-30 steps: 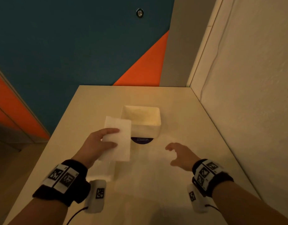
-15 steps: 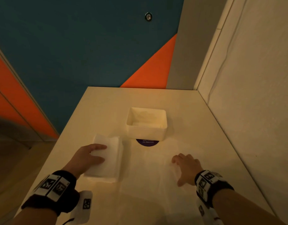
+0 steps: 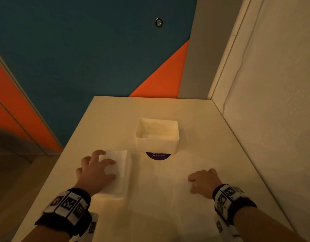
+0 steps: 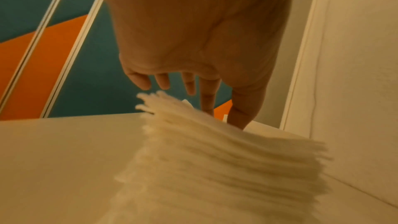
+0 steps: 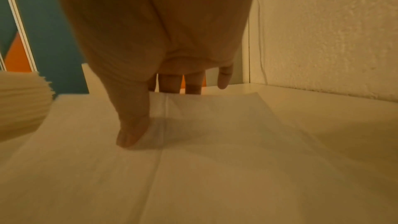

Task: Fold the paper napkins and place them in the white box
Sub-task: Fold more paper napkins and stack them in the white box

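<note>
Head view with both wrist views; warm, dim light flattens white on white throughout. An unfolded napkin (image 3: 170, 189) lies flat on the table (image 3: 115, 119), and its edges are hard to trace from the head view; the right wrist view shows its crease lines and far corner more plainly. Both forearms are cut off by the lower frame edge. The box (image 3: 157, 135), white and open-topped, stands mid-table, beyond the hands; pale contents at its bottom cannot be made out. It hides most of a dark round sticker (image 3: 158, 156), whose print is too small to read in full. In the wrist views each palm fills the upper frame and hides what lies beyond it.

The left hand (image 3: 95, 170) lies palm down over the stack (image 3: 121, 173) of napkins at the table's left side, just beside the flat napkin. Its fingers are spread and bent; the left wrist view shows the thumb and forefinger tips touching the top sheet and the other fingertips just clear of it, gripping nothing. The stack's layered edge is blurred there.

The right hand (image 3: 204, 181) lies palm down on the napkin's right part. Its fingers are straight, and the thumb tip (image 5: 131, 135) presses the sheet beside a crease.
</note>
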